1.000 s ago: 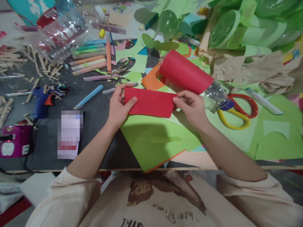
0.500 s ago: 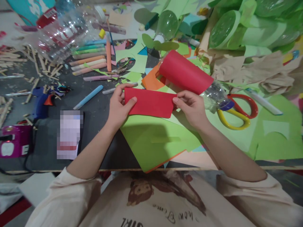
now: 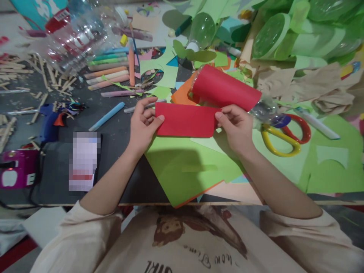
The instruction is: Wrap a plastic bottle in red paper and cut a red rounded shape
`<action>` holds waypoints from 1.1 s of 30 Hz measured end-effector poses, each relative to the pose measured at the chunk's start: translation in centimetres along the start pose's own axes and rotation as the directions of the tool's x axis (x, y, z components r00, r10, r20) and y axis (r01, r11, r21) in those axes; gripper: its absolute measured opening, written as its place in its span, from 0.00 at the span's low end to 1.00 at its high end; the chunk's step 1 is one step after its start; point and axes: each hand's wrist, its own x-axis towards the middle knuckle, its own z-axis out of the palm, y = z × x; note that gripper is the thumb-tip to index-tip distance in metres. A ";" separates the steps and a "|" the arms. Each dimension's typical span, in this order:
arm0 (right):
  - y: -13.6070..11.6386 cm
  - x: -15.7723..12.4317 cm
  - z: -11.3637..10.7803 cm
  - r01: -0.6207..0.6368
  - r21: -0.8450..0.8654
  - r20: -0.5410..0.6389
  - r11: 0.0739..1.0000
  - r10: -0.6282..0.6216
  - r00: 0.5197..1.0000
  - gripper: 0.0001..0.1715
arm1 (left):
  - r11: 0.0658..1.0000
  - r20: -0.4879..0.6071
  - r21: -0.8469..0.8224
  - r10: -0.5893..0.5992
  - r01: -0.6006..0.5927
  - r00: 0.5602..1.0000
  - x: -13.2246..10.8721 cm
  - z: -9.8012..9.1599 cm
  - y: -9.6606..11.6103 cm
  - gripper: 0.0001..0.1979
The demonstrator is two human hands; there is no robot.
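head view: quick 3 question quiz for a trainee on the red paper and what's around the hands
1. True or false: the left hand and the right hand each pinch one end of the red paper piece.
2. Multiple choice: what lies on the table just right of the right hand? A) scissors B) a stapler C) a hammer
3. Fill in the blank: the red paper piece is held over a large ___ paper sheet.

Key: 1 true; 2 A; 3 green
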 end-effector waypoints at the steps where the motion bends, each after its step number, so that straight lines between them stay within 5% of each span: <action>1: 0.1 0.1 -0.1 0.029 -0.026 -0.038 0.999 -0.030 0.999 0.18 | 1.000 -0.005 0.009 0.007 -0.006 1.000 0.0 -0.1 0.0 0.22; 12: 0.8 0.8 -0.9 0.123 -0.154 -0.121 0.980 -0.142 0.982 0.11 | 0.986 -0.107 0.091 0.146 -0.137 0.984 -0.3 0.2 -0.6 0.18; 19: 1.0 1.6 -1.4 0.160 -0.094 -0.165 0.983 -0.174 0.971 0.13 | 0.959 -0.015 0.094 0.268 -0.266 0.963 -0.2 0.3 0.0 0.12; 33: 1.4 2.0 -1.9 0.102 -0.092 -0.128 0.990 -0.114 0.985 0.16 | 0.971 0.049 0.157 0.173 -0.178 0.984 -0.5 0.2 0.6 0.12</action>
